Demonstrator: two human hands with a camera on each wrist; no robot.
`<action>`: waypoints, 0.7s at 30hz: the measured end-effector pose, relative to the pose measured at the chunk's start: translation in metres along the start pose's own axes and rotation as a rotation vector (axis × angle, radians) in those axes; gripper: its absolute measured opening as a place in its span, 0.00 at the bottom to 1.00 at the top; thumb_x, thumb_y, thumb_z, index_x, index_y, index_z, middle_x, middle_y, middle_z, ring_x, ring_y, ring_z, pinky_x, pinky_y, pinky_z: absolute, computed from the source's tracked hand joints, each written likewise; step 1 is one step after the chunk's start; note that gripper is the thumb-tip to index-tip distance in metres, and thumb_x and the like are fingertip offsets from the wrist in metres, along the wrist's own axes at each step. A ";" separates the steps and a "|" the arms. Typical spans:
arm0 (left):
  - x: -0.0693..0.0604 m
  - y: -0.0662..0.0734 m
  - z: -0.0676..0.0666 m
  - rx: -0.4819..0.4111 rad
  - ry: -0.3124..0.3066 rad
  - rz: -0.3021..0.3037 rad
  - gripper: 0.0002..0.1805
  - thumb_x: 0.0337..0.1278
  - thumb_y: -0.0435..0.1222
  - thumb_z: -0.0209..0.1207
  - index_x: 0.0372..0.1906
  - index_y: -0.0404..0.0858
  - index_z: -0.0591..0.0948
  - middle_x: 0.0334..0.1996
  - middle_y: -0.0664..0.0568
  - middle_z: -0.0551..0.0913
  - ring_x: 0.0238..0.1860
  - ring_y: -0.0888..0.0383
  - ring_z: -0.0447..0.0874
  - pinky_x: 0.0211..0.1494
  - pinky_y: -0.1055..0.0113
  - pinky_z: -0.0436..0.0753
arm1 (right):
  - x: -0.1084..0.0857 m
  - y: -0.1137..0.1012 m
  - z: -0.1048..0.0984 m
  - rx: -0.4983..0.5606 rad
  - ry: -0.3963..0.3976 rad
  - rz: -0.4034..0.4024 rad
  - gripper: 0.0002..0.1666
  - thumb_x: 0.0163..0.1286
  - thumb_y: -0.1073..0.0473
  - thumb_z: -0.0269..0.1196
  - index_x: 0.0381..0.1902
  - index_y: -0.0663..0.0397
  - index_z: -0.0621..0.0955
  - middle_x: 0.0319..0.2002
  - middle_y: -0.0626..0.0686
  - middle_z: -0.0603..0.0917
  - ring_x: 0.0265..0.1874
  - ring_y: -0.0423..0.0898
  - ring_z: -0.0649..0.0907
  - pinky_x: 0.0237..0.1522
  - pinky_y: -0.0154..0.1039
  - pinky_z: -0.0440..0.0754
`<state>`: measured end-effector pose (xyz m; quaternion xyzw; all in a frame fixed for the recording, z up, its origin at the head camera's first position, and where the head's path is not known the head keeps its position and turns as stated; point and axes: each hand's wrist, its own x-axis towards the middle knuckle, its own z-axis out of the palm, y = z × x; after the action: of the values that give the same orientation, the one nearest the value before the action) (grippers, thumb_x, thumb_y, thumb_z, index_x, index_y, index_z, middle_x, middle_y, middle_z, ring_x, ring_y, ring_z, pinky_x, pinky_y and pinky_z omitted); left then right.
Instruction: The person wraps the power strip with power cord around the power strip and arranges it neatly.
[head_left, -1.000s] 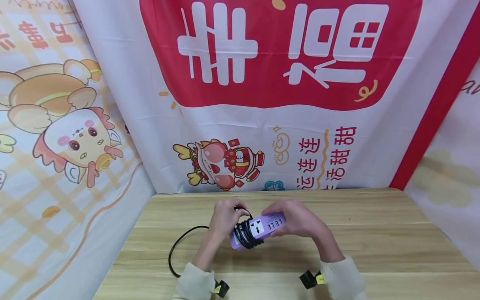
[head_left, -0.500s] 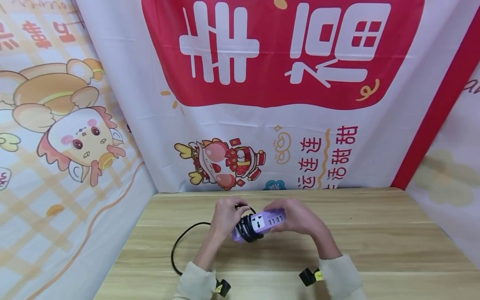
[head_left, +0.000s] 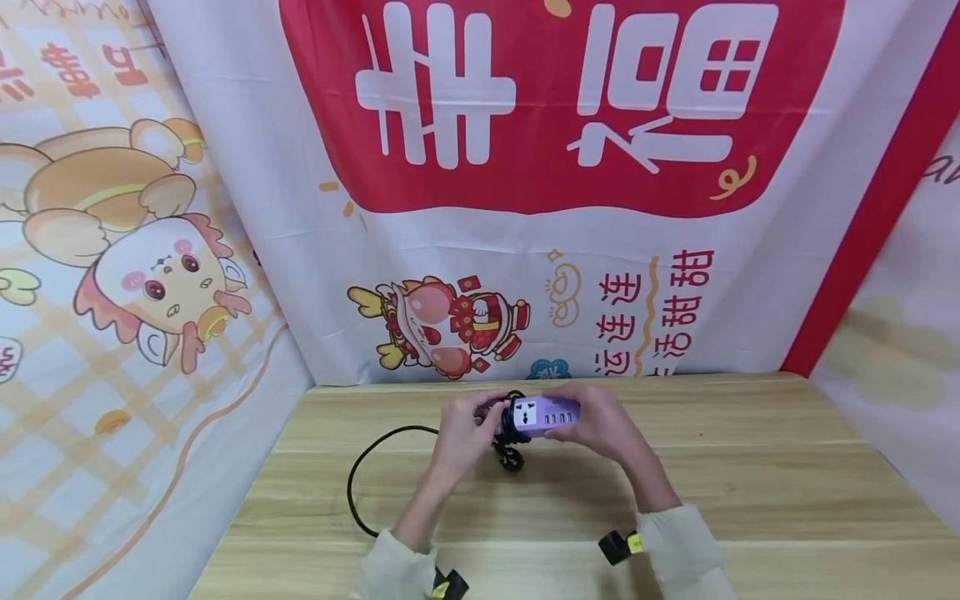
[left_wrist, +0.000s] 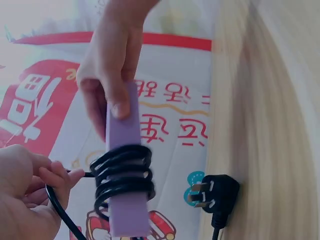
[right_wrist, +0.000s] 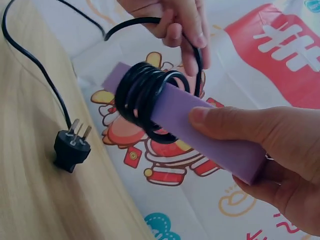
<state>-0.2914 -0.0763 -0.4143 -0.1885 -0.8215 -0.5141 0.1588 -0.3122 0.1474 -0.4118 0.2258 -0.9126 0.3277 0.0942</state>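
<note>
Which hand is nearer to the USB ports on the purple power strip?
Right. The right hand grips one end of the power strip, beside the USB ports; the left hand holds the cord near the other end.

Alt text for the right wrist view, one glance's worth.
A right hand grips one end of a purple power strip, its black cord wound in several loops toward the other end. Above, a left hand holds the cord; lower left, a plug shows against a wooden table.
</note>
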 end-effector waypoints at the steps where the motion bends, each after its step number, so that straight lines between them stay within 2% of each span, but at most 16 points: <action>1: -0.001 0.002 0.002 -0.041 -0.017 -0.010 0.14 0.64 0.26 0.59 0.52 0.28 0.83 0.40 0.37 0.89 0.27 0.57 0.85 0.31 0.72 0.85 | 0.000 0.001 0.000 0.004 0.012 0.005 0.36 0.45 0.56 0.82 0.55 0.52 0.85 0.52 0.55 0.87 0.50 0.51 0.85 0.55 0.50 0.83; 4: -0.002 0.004 0.007 -0.112 -0.054 -0.003 0.16 0.64 0.23 0.57 0.55 0.23 0.80 0.41 0.32 0.87 0.27 0.52 0.87 0.33 0.69 0.87 | 0.002 0.006 0.001 0.026 0.039 0.035 0.36 0.45 0.56 0.82 0.56 0.53 0.84 0.52 0.57 0.87 0.50 0.52 0.86 0.54 0.51 0.83; 11: -0.008 -0.001 0.019 -0.125 -0.092 -0.036 0.18 0.65 0.25 0.57 0.59 0.24 0.77 0.42 0.35 0.88 0.37 0.46 0.91 0.43 0.70 0.87 | 0.005 0.020 0.006 0.061 0.109 0.067 0.36 0.46 0.54 0.81 0.56 0.53 0.84 0.53 0.57 0.87 0.50 0.53 0.85 0.54 0.51 0.83; 14: -0.010 -0.004 0.023 -0.080 -0.109 -0.048 0.17 0.67 0.27 0.58 0.57 0.26 0.79 0.41 0.40 0.90 0.43 0.48 0.91 0.48 0.68 0.87 | 0.006 0.027 0.008 0.091 0.144 0.084 0.35 0.47 0.53 0.81 0.55 0.53 0.85 0.52 0.57 0.87 0.49 0.53 0.85 0.52 0.50 0.83; 16: -0.011 -0.006 0.023 -0.016 -0.128 -0.057 0.15 0.68 0.29 0.58 0.56 0.28 0.81 0.41 0.44 0.90 0.45 0.51 0.90 0.49 0.68 0.86 | 0.007 0.030 0.009 0.110 0.171 0.096 0.34 0.47 0.53 0.81 0.54 0.53 0.85 0.51 0.57 0.88 0.46 0.52 0.85 0.49 0.48 0.83; 21: -0.011 -0.009 0.021 0.157 -0.188 -0.041 0.13 0.68 0.31 0.58 0.54 0.33 0.83 0.39 0.49 0.91 0.43 0.56 0.89 0.48 0.68 0.86 | 0.007 0.038 0.009 0.135 0.208 0.139 0.35 0.48 0.50 0.81 0.54 0.54 0.85 0.50 0.58 0.88 0.43 0.51 0.85 0.45 0.43 0.81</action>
<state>-0.2880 -0.0623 -0.4356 -0.2063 -0.8742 -0.4313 0.0848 -0.3368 0.1649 -0.4378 0.1327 -0.8873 0.4155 0.1500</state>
